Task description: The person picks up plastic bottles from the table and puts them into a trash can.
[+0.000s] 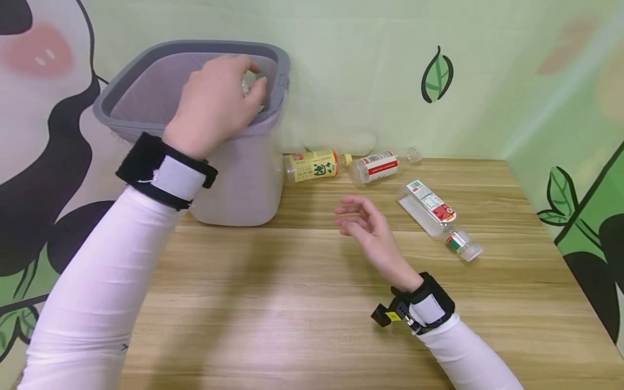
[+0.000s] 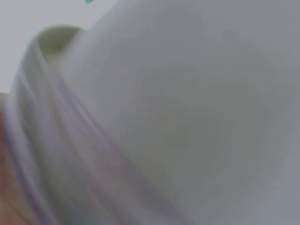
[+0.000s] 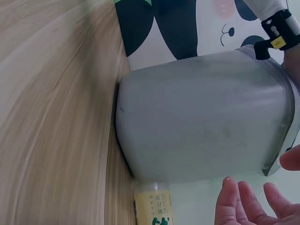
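Note:
At the mouth of a grey trash bin point(image 1: 239, 184), my left hand point(image 1: 214, 100) reaches over the rim with fingers and thumb curled round a clear plastic bottle point(image 1: 248, 81). Most of that bottle is hidden by the hand and the bin. The left wrist view holds mainly the bin's blurred pale wall point(image 2: 197, 103). My right hand point(image 1: 372, 233) hovers above the wooden table, fingers loosely bent and holding nothing. Behind it lie a bottle with a yellow label point(image 1: 314, 166) and a bottle with a red and white label point(image 1: 382, 167). A squarish clear bottle point(image 1: 434, 208) lies to its right.
The bin stands at the table's back left, its lining folded over the rim. The yellow-labelled bottle lies close beside the bin's base. A printed cloth point(image 1: 361, 70) with leaves and panda figures hangs behind and at the sides of the wooden table point(image 1: 292, 314).

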Available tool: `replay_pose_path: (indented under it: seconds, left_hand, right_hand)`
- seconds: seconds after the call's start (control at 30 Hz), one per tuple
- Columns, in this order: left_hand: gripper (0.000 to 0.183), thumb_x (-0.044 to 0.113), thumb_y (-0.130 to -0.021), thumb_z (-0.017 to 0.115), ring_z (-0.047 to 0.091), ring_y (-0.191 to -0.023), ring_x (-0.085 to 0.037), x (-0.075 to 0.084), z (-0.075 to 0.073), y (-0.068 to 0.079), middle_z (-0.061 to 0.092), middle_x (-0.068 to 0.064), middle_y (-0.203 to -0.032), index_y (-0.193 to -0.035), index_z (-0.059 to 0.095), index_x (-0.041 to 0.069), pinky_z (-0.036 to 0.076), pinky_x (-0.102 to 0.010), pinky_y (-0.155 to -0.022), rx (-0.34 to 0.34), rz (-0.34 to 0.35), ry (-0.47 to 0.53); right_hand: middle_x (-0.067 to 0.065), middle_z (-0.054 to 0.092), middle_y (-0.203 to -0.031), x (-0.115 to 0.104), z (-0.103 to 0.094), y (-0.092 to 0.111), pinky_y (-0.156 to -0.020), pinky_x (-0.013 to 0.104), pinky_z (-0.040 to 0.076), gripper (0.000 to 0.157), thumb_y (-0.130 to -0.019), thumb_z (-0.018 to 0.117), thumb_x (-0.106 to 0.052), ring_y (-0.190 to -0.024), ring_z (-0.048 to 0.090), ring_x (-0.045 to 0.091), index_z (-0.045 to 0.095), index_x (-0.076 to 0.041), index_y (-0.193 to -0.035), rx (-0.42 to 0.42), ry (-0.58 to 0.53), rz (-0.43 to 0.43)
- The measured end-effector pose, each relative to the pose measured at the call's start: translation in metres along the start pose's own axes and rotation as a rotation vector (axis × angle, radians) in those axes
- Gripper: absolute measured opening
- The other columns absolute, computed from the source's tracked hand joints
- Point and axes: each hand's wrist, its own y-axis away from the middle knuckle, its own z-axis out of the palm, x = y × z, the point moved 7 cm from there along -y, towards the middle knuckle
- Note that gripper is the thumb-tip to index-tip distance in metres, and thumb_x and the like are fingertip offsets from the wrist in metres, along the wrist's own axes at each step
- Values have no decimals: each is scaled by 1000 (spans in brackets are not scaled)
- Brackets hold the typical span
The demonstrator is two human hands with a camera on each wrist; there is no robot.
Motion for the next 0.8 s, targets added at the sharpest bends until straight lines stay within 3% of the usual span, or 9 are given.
replay_pose_path:
  seconds: [0.1, 0.23, 0.4, 0.6, 0.8]
  left_hand:
    - [43, 31, -99, 38, 54, -109, -36, 21, 1, 4, 54, -14, -130, -131, 54, 7, 47, -53, -83, 122, 93, -5]
    - [37, 23, -96, 44, 52, -113, -34, 48, 6, 11, 56, -12, -126, -127, 56, 7, 45, -45, -91, 280, 272, -16]
    - [34, 12, -90, 46, 51, -111, -34, 74, 23, 24, 58, -15, -122, -121, 59, 4, 42, -42, -96, 408, 497, -52]
    - [34, 9, -87, 46, 50, -114, -33, 92, 62, 38, 58, -17, -119, -118, 60, 3, 41, -42, -99, 427, 647, -58]
    - [36, 9, -85, 48, 50, -115, -32, 96, 105, 51, 58, -15, -120, -119, 59, 5, 41, -43, -99, 362, 658, -43]
  right_hand:
    - [23, 52, -123, 1, -8, 0, -88, 36, 51, 44, -88, 49, 8, -107, 54, 39, 42, 5, -131, 16, 26, -9]
    - [20, 53, -120, 2, -23, 0, -88, 35, 51, 40, -88, 48, 9, -106, 55, 37, 45, 6, -128, 58, 99, -31]
    - [20, 54, -120, 7, -49, 0, -86, 27, 50, 36, -90, 51, 5, -105, 56, 34, 48, 4, -125, 112, 246, -26]
    - [17, 58, -116, 11, -84, 3, -83, 38, 48, 34, -89, 53, 1, -101, 57, 29, 52, 2, -123, 180, 474, -29]
    - [22, 55, -117, 11, -117, 7, -83, 50, 48, 36, -87, 53, 1, -101, 54, 38, 50, 6, -122, 216, 650, -91]
